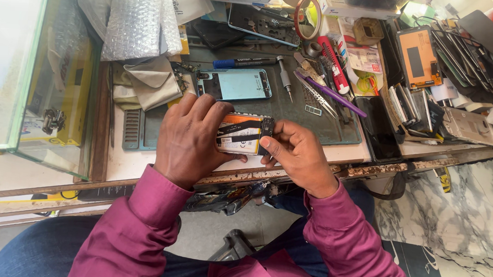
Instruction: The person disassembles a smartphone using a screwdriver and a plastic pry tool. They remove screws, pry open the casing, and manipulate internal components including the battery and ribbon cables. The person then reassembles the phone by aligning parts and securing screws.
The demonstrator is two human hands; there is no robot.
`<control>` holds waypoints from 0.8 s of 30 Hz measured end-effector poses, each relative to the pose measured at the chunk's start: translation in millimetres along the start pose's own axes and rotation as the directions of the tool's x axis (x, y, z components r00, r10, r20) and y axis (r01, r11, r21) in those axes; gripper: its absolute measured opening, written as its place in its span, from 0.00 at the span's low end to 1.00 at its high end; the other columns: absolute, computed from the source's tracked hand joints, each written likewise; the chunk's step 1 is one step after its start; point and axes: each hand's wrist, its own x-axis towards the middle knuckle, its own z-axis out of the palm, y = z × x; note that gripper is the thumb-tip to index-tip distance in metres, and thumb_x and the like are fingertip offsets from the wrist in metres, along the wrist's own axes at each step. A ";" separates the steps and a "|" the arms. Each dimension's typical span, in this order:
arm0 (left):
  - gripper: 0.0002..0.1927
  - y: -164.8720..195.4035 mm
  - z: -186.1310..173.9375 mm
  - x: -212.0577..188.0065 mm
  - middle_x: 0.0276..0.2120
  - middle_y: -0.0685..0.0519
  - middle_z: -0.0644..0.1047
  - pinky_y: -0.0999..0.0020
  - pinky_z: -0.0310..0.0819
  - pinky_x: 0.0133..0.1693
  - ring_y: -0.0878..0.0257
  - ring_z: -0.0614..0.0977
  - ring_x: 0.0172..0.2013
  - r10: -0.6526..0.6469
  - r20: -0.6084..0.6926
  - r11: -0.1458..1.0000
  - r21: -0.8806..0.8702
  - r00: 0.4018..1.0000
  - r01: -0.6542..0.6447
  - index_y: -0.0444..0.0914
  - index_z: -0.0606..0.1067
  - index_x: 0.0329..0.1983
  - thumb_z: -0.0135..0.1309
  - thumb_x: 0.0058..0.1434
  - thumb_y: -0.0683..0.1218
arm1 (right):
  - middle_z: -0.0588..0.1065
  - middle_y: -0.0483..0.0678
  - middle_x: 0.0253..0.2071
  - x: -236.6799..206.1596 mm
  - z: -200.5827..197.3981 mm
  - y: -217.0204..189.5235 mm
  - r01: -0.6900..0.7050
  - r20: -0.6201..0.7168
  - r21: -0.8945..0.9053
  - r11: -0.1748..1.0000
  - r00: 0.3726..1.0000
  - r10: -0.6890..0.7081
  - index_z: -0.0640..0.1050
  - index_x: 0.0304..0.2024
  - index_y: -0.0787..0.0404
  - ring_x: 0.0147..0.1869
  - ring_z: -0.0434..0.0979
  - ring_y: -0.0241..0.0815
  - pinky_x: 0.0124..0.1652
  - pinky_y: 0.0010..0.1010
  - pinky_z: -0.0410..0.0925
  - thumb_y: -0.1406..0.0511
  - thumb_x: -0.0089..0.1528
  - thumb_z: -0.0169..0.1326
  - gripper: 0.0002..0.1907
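At near edge of the workbench: one opened phone, battery side up, clamped between both hands. Left hand covers its left end; right hand pinches its right end. Beyond it, far side: pale blue phone on grey mat.

opened phone: left end hidden | left hand covers it

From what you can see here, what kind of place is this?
Probably a phone repair bench. Both hands, left and right, hold an opened phone; a light blue phone back, tweezers and a screwdriver lie on the work mat.
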 end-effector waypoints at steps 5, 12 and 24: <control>0.43 2.3 -4.2 1.0 0.40 0.51 0.73 0.55 0.66 0.43 0.52 0.74 0.43 0.022 -0.032 0.998 -0.061 0.999 -0.024 0.39 0.76 0.49 0.73 0.32 0.65 | 0.77 0.45 0.37 -7.7 6.7 -6.1 0.193 -0.038 0.010 0.981 0.981 -0.192 0.74 0.44 0.65 0.35 0.76 0.29 0.36 0.22 0.73 0.68 0.69 0.56 0.06; 0.29 23.2 -17.2 4.2 0.36 0.53 0.75 0.54 0.58 0.52 0.54 0.76 0.44 0.012 -0.129 0.983 -0.181 0.992 -0.036 0.41 0.78 0.45 0.69 0.51 0.65 | 0.76 0.48 0.34 -31.4 13.9 -48.0 0.445 -0.084 -0.557 0.701 0.810 -0.581 0.75 0.43 0.65 0.35 0.78 0.35 0.37 0.27 0.72 0.71 0.65 0.60 0.08; 0.08 45.6 -2.2 5.5 0.39 0.58 0.82 0.65 0.63 0.50 0.61 0.82 0.43 -0.067 -0.067 0.736 -0.677 0.995 0.004 0.42 0.80 0.45 0.63 0.63 0.44 | 0.74 0.52 0.37 -37.2 18.9 -68.9 0.470 0.017 -0.745 0.473 0.722 -0.692 0.76 0.43 0.64 0.38 0.79 0.47 0.36 0.35 0.71 0.73 0.60 0.64 0.11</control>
